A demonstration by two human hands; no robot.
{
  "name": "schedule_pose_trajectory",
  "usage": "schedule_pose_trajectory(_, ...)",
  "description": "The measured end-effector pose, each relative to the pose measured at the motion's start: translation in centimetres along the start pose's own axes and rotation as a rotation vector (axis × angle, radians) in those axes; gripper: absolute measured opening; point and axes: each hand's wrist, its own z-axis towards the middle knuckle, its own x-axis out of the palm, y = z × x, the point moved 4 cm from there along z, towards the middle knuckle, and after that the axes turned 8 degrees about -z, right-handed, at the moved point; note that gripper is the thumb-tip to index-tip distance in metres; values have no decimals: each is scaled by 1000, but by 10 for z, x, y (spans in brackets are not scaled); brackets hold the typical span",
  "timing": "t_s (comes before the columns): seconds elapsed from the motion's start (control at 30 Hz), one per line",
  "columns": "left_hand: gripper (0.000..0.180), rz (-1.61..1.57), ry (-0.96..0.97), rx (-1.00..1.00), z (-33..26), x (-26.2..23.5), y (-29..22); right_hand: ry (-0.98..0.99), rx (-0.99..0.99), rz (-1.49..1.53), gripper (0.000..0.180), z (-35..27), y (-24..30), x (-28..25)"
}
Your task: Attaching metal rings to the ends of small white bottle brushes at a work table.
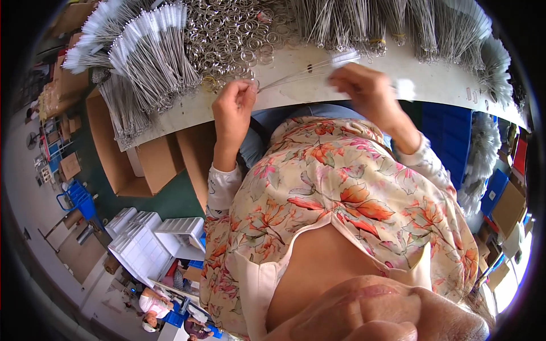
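My left hand (234, 108) is closed in a pinch at the table's near edge. A small metal ring (255, 86) shows at its fingertips, with the thin wire stems of a few brushes (296, 77) running from it to the right. Their white bristle ends (345, 58) lie just beyond my right hand (367, 90). That hand is raised over the table edge and smeared by motion, so its grip is unclear. Beyond my left hand spreads a heap of loose metal rings (227, 40).
Bundles of wire brushes (151, 59) are piled at the table's left, and more wire brushes (352, 23) line its far side. Below the table (284, 91) on the left stand open cardboard boxes (162, 165) and white plastic crates (139, 244). A blue panel (443, 136) is at the right.
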Motion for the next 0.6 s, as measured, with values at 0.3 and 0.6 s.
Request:
schedule_pose_trajectory(0.3, 12, -478, 112, 104, 28, -45, -60, 149, -229, 121, 9, 61, 64, 47)
schedule_pose_trajectory(0.6, 21, -583, 136, 160, 44, -48, -92, 523, 173, 809, 20, 74, 62, 38)
